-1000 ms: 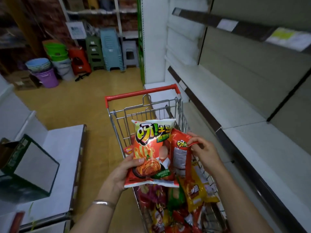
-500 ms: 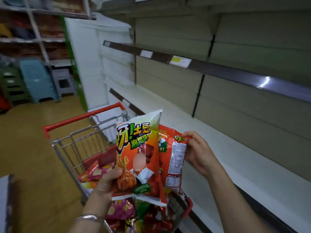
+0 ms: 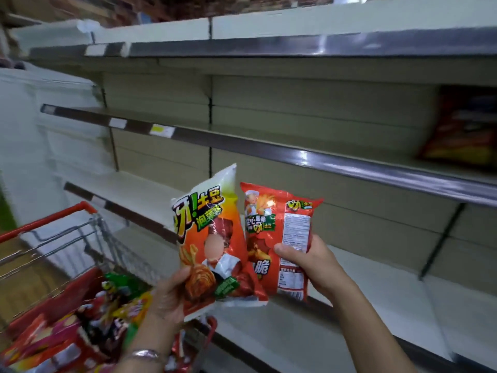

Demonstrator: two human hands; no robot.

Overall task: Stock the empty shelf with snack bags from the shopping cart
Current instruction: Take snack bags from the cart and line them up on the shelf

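My left hand (image 3: 168, 297) grips the lower left corner of an orange and white snack bag (image 3: 207, 238), front side towards me. My right hand (image 3: 309, 262) holds a red snack bag (image 3: 279, 227) by its right side, back label showing. Both bags stand upright, side by side, in front of the bare shelf boards (image 3: 376, 297). The shopping cart (image 3: 61, 219) with its red handle stands at the lower left, filled with several colourful snack bags (image 3: 80, 324).
Cream shelves run across the view in tiers, with a dark price rail (image 3: 269, 149) along the middle one. A red and yellow bag (image 3: 462, 127), blurred, sits on the upper shelf at the far right. A white end panel (image 3: 21, 146) closes the shelving on the left.
My view has swung up and to the right, from the cart to the shelves. Both hands have lifted the two bags out of the cart and spread them apart.
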